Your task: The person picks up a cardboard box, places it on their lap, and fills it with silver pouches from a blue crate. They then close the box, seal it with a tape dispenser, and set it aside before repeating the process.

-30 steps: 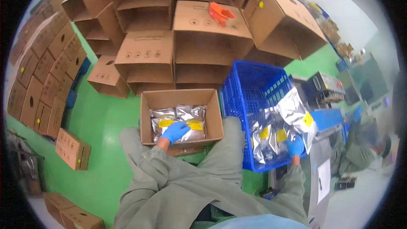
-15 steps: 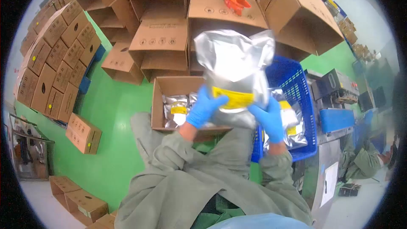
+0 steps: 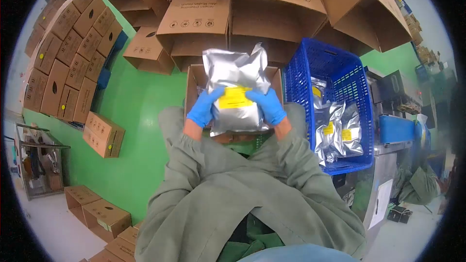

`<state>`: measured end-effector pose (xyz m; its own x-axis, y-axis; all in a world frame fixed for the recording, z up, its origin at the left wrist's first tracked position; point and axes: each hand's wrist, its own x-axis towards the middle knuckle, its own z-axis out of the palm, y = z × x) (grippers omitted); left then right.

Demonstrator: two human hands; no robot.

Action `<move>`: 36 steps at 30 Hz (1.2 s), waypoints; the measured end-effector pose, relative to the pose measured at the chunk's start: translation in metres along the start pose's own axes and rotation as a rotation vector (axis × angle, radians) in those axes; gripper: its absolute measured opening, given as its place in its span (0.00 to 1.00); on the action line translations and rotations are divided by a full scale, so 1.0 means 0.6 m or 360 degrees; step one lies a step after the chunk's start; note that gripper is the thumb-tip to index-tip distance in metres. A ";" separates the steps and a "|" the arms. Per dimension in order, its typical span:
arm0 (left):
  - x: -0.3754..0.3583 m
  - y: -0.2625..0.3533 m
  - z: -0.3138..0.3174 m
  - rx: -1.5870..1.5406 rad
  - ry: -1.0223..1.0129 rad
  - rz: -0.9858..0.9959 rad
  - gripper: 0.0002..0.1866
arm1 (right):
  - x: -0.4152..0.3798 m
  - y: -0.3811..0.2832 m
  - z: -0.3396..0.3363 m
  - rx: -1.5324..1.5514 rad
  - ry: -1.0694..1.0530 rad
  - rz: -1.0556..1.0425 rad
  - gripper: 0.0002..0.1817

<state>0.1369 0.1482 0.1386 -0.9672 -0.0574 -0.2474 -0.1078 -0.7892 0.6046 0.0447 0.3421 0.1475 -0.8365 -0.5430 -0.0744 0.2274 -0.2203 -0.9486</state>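
Between the left hand (image 3: 204, 106) and the right hand (image 3: 269, 106) is a silver pouch (image 3: 236, 90); both grip its sides.

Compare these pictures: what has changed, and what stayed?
A shiny silver pouch with a yellow label moved left from the blue plastic crate to over the brown cardboard box. The left hand, earlier inside the box, has joined the right hand on the pouch. Box and crate stayed side by side.
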 end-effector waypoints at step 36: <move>0.157 -0.112 -0.224 0.3675 -0.0508 -0.1142 0.33 | -0.137 -0.112 -0.357 -0.2237 0.1614 -0.0378 0.30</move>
<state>0.0842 0.1135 -0.0273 -0.6530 0.0272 -0.7569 -0.0497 0.9957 0.0787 -0.0086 0.5753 0.1511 -0.8627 0.1923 0.4677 -0.0436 0.8931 -0.4477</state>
